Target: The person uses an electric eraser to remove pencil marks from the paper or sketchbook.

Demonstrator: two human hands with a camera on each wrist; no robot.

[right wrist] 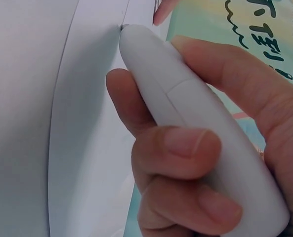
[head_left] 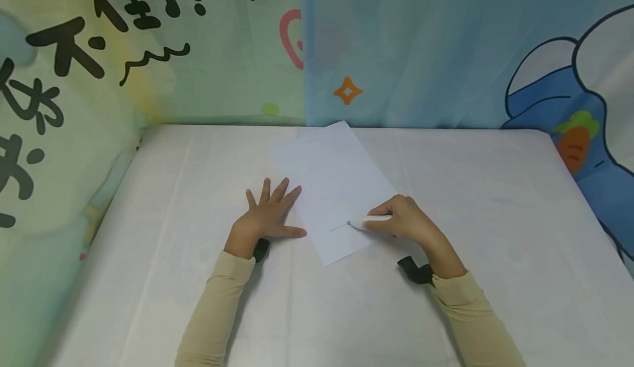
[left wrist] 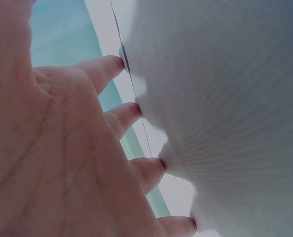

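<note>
A sheet of white paper (head_left: 332,174) lies turned at an angle on the table. My right hand (head_left: 408,221) grips a thick white pen-like tool (head_left: 371,223) over the paper's lower right part. In the right wrist view, thumb and fingers wrap the tool's smooth body (right wrist: 205,113), and its small dark tip meets the paper. A short thin line (head_left: 338,228) runs left from that tip; whether it is drawn or cut, I cannot tell. With fingers spread, my left hand (head_left: 264,215) rests at the paper's left edge. Its fingertips show near the sheet's edge in the left wrist view.
White cloth covers the table (head_left: 495,218). Behind it hangs a printed fabric backdrop (head_left: 421,53) with large characters and cartoon shapes, also rising along the left side. A black wrist-camera mount (head_left: 416,271) sits below the right wrist, close over the table.
</note>
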